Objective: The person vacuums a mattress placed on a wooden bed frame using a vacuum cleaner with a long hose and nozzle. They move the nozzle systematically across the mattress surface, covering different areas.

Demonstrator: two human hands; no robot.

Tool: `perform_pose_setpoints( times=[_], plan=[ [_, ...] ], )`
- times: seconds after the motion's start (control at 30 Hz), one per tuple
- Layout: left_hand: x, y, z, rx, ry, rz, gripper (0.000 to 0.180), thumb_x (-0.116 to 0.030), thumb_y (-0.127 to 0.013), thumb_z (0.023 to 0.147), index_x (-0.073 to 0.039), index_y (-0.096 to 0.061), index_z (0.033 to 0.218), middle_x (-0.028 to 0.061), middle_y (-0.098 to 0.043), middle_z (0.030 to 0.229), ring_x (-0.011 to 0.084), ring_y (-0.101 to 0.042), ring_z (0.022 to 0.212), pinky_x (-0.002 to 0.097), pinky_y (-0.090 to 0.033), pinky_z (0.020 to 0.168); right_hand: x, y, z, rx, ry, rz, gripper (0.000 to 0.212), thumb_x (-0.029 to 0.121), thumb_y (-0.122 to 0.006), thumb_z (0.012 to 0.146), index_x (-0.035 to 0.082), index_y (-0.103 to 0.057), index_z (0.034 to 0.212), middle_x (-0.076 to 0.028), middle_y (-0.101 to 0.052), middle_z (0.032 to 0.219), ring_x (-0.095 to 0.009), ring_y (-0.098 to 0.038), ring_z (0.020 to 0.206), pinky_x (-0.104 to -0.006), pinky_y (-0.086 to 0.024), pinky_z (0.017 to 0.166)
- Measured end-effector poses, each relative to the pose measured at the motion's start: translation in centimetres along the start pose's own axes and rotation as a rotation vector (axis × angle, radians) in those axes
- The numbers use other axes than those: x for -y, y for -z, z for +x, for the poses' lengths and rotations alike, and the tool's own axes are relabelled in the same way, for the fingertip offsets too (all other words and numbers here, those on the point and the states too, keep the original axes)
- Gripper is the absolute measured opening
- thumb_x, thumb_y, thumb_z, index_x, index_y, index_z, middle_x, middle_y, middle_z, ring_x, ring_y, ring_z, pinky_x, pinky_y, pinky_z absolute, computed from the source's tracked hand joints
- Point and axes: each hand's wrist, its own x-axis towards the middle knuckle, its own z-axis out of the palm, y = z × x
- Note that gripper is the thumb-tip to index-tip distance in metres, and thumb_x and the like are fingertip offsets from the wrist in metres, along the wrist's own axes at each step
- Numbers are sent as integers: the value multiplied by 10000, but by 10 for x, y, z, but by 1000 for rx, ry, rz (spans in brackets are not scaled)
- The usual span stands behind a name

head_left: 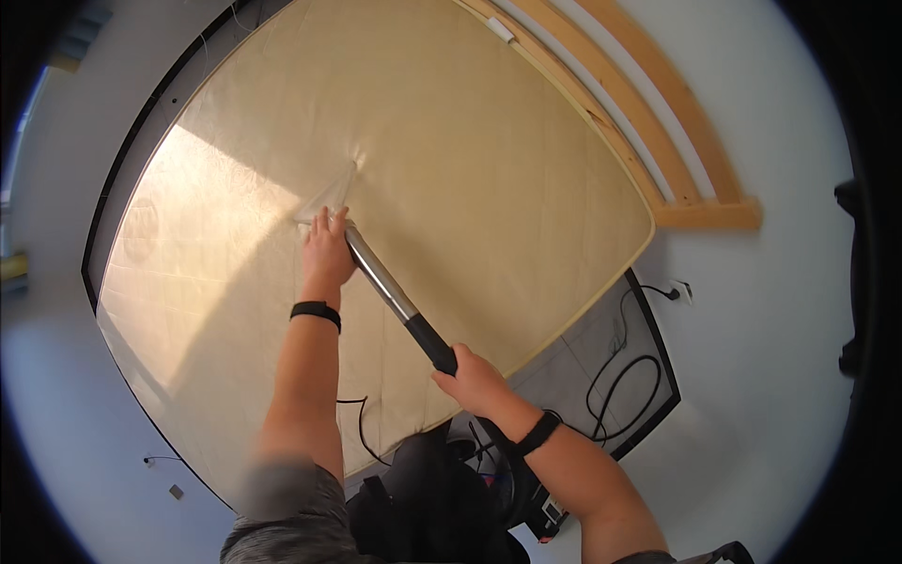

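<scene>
A metal vacuum wand [381, 274] slants across a cream mattress [489, 179], its clear triangular nozzle [329, 193] pressed against the surface. My left hand [327, 252] grips the nozzle near where it meets the metal tube, fingers over its top. Around the wand's black lower end [429, 342] my right hand [474, 380] is closed, thumb along the tube. Small puckers show in the cover at the nozzle's far tip. Both wrists wear black bands. Part of the nozzle is hidden under my left fingers.
A slatted wooden bed frame part [709, 214] leans beyond the mattress at the right. Black cable [656, 395] loops on the grey tiled floor [573, 376], with a plug in a wall socket [683, 292]. Dark equipment stands by my legs. Sunlight falls on the mattress's left side.
</scene>
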Motion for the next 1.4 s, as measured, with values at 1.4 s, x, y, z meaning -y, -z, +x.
perform_pose_setpoints(
  times=[1.4],
  plan=[
    [-117,58,152,-94,-58,46,791,-153,-801,718,-185,-450,1426,226,-402,1486,393,-386,1388,498,-361,1125,24,185,57,-50,188,8,447,389,-653,894,-15,-539,1047,-214,-661,873,-381,-652,823,-451,-508,729]
  ],
)
